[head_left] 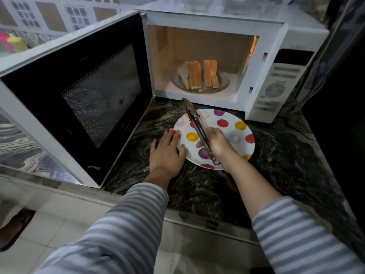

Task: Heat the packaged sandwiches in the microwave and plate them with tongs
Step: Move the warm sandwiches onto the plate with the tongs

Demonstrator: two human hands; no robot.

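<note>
Hands: tongs (197, 126) are gripped by the right hand (216, 144), tips aimed at upright sandwiches (200, 77) directly beyond; the plate (235, 138) is steadied by the flat left hand (166, 150).

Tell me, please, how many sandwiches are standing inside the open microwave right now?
2: the left sandwich and the right sandwich stand on edge, side by side on the turntable in the microwave. None shows on the dotted plate.

Microwave (217, 22) button labels unreadably blurred
</note>
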